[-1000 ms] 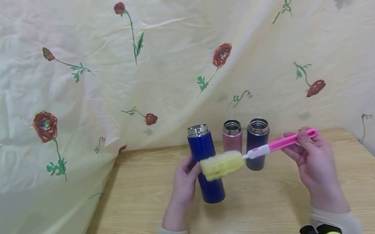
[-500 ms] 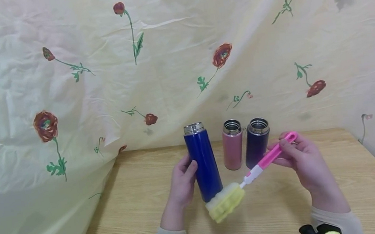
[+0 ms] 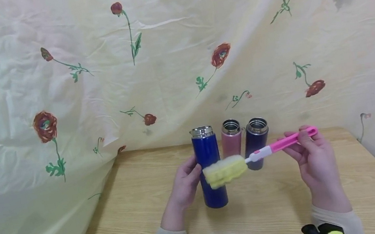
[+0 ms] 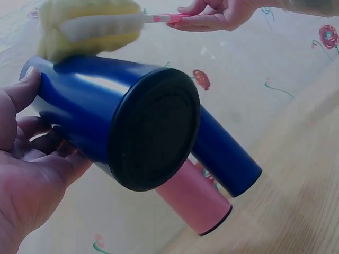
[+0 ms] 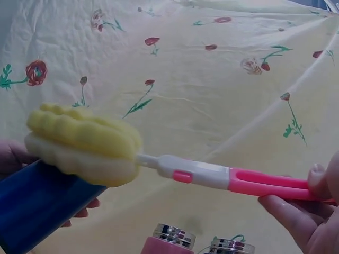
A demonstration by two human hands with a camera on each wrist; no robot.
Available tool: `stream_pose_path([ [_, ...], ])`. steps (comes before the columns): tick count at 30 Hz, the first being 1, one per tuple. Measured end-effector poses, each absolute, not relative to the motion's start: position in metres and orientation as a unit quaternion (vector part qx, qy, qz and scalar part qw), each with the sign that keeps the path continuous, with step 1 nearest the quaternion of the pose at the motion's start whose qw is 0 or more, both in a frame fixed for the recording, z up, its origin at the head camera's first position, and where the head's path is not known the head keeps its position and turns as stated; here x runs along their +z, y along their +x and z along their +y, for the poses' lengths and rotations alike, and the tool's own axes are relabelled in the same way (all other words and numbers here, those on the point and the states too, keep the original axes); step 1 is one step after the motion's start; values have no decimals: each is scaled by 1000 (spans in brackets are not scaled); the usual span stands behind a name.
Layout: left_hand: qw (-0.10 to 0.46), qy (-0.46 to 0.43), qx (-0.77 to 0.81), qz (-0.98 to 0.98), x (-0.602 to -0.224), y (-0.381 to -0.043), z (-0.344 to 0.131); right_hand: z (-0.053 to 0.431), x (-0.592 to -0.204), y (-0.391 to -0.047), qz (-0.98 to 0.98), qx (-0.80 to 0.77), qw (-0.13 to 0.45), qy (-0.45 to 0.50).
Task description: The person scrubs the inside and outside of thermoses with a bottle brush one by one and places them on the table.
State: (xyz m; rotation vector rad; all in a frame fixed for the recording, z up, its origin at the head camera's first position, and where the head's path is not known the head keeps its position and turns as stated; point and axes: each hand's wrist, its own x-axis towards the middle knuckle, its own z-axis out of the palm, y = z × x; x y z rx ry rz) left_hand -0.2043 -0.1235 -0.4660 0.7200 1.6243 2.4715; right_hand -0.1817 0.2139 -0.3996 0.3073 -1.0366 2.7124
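My left hand (image 3: 185, 183) grips a tall blue thermos bottle (image 3: 207, 148) round its side, fingers behind it and thumb in front. The bottle has no lid, and its steel neck points up. In the left wrist view its dark base (image 4: 156, 129) shows, raised off the table. My right hand (image 3: 317, 160) pinches the pink handle of a bottle brush (image 3: 286, 142) near its end. The brush's yellow and white sponge head (image 3: 225, 171) lies against the outside of the bottle, just beside my left thumb.
Behind the held bottle stand a pink thermos bottle (image 3: 232, 142) and a shorter dark blue thermos bottle (image 3: 256, 141), both without lids. All this is above a wooden table (image 3: 126, 221). A flowered cloth (image 3: 169, 35) hangs at the back and sides.
The brush swept down to the bottle's lower end, then came back up to about mid-height. The bottle tilted left and up, then returned to nearly upright, slightly to the right.
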Motion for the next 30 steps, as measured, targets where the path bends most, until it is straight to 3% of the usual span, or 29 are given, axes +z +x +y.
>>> stream_pose_path([
  [12, 75, 240, 786, 565, -466, -201, -121, 211, -393, -179, -166, 972, 161, 39],
  [21, 63, 185, 760, 620, -466, -201, -119, 200, -390, -179, -173, 965, 198, 7],
  [30, 70, 187, 765, 612, -463, -200, -121, 197, -387, -179, -143, 962, 235, 4],
])
